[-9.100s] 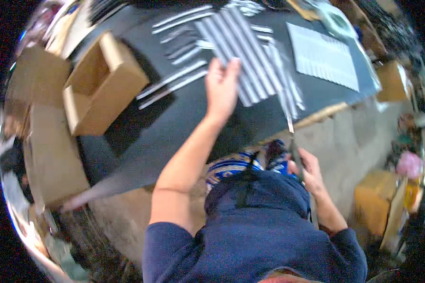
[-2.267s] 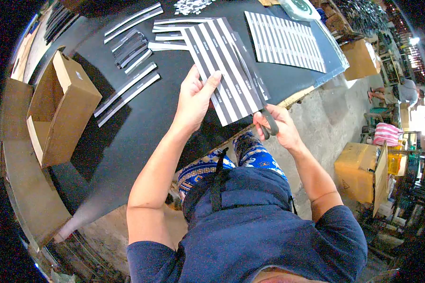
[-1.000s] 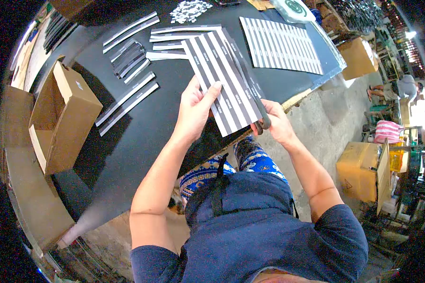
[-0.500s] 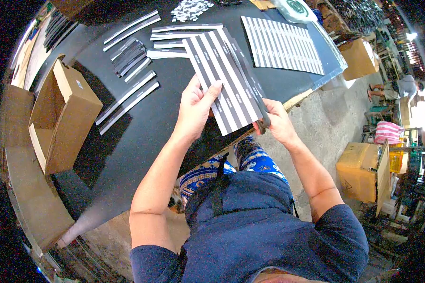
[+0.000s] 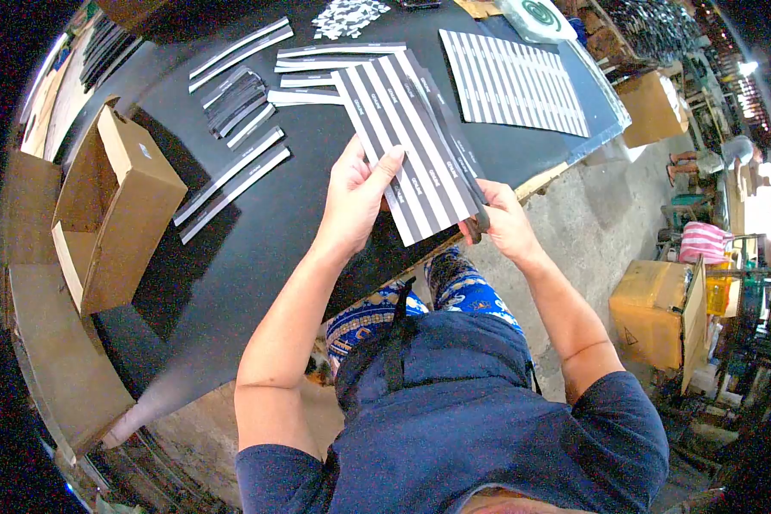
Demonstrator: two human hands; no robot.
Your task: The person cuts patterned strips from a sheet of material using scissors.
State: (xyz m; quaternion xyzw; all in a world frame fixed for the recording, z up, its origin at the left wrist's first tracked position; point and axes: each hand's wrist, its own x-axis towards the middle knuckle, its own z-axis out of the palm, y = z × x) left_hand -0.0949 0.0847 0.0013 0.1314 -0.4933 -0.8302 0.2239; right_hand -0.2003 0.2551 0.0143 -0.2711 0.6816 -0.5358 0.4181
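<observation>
My left hand [image 5: 357, 193] grips the left edge of a black-and-white striped sheet [image 5: 407, 158], thumb on top and fingers underneath. Small white print runs along its dark stripes. At the sheet's right edge, my right hand [image 5: 507, 221] is closed around the dark handles of scissors [image 5: 481, 219]. Their blades are mostly hidden by the sheet and a dark printed strip [image 5: 456, 141] along that edge. Beyond the sheet, several cut strips [image 5: 338, 58] lie on the black tabletop [image 5: 257, 274].
A bundle of dark strips [image 5: 235, 104] and a pile of small pieces [image 5: 349, 17] lie farther back. Another striped sheet [image 5: 514, 84] is at the right. An open cardboard box [image 5: 137, 227] stands at the left. Cardboard boxes [image 5: 651, 300] and a person [image 5: 711, 161] are beyond the table.
The dark scissor handles show slightly less below my right fingers. The striped sheet and my left hand have barely moved.
</observation>
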